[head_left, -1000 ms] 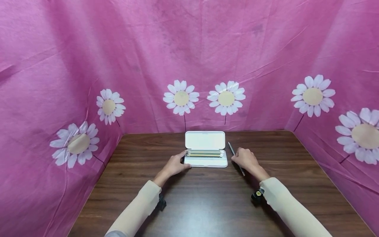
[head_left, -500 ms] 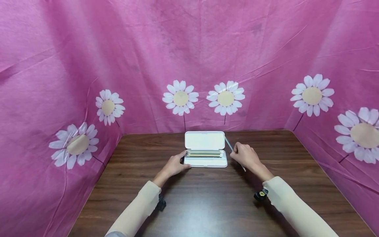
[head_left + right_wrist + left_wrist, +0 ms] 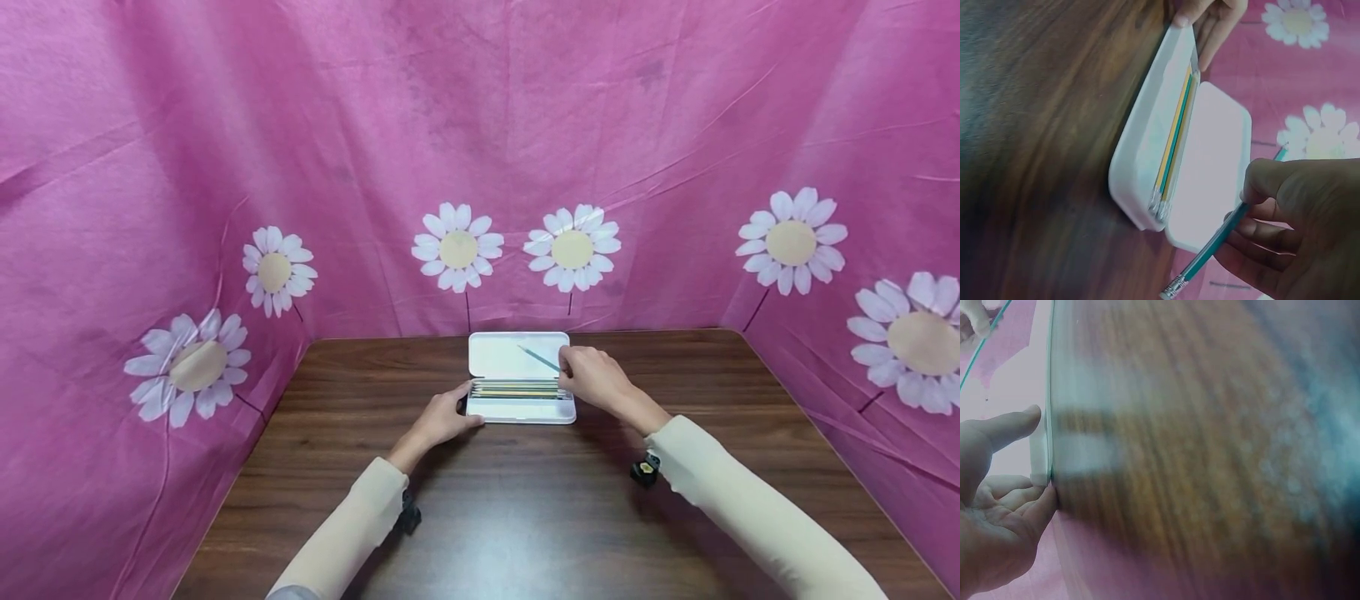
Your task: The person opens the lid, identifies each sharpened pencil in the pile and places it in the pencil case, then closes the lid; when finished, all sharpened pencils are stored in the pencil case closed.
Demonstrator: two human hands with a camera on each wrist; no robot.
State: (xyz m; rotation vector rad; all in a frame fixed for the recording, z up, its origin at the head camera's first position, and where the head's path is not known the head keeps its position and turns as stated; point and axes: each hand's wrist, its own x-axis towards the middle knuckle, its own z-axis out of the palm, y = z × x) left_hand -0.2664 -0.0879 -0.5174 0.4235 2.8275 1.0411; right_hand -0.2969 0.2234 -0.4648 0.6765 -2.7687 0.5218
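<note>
The right hand (image 3: 592, 377) pinches a green pencil (image 3: 1222, 234) above the open pencil case (image 3: 521, 408); the left hand (image 3: 442, 417) steadies its end. Next, the pencil needs lowering, level, beside the others.

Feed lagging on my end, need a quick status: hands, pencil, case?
Right hand pinches teal pencil above open white case. Left hand steadies the case's left end. Pencils already inside. Nothing blocking.

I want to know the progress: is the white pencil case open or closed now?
Open. The white pencil case has its lid folded back toward the cloth wall, and pencils show inside the tray.
</note>
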